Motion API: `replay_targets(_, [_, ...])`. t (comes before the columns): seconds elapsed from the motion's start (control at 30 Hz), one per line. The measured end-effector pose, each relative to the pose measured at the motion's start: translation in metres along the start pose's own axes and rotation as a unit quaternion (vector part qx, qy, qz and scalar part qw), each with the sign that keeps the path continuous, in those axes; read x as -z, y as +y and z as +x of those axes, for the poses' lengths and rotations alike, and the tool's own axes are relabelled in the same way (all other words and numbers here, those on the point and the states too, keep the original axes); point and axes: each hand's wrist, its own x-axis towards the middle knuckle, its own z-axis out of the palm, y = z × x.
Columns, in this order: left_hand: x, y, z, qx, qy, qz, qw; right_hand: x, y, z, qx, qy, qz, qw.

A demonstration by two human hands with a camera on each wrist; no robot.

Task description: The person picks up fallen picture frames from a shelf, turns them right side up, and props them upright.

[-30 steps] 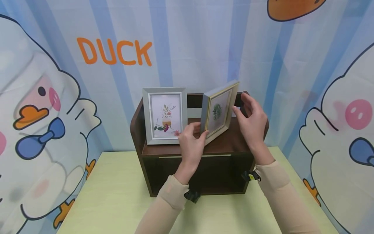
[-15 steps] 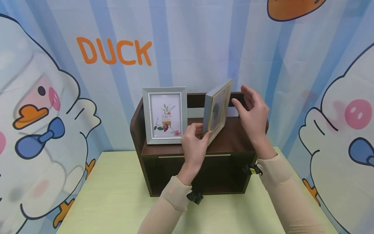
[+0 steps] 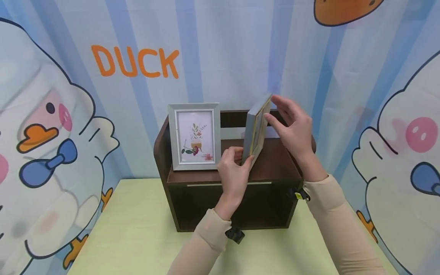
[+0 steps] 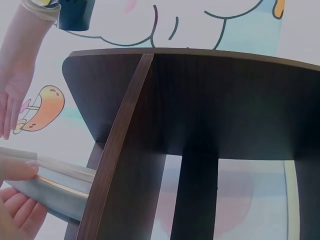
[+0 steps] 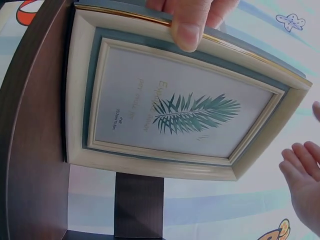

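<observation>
My left hand (image 3: 234,173) pinches the lower left edge of a cream and blue-grey picture frame (image 3: 252,130), thumb (image 4: 22,169) on the front and fingers curled behind. The picture frame stands steeply turned on the top of a dark brown wooden shelf (image 3: 271,164), nearly edge-on in the head view. A green leaf print (image 5: 195,112) shows in it in the right wrist view. My right hand (image 3: 296,128) is beside its far upper edge, fingers loosely bent, a gap showing in the right wrist view. A silver-white picture frame (image 3: 173,137) with a flower print stands to the left.
The shelf sits on a pale green tabletop (image 3: 137,229), with an open compartment (image 3: 227,206) below its top board. Raised side panels (image 3: 160,152) and a back rail (image 3: 231,118) bound the board. A duck-printed curtain (image 3: 237,49) hangs close behind.
The cream picture frame has turned further edge-on and shifted slightly right with my left hand. My right hand drew back from its edge, then came left toward it again.
</observation>
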Motion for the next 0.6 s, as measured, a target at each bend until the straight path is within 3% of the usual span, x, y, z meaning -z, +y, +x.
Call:
replay_targets(0.3, [-0.006,0.003,-0.004,0.002,0.005,-0.005,1.0000,0.000,0.002,0.001,0.022,-0.095,0.006,0.995])
replay_targets(0.6, [-0.011,0.008,-0.012,-0.012,-0.001,-0.010,0.9999,0.000,0.006,0.001,0.030,-0.102,0.002,0.994])
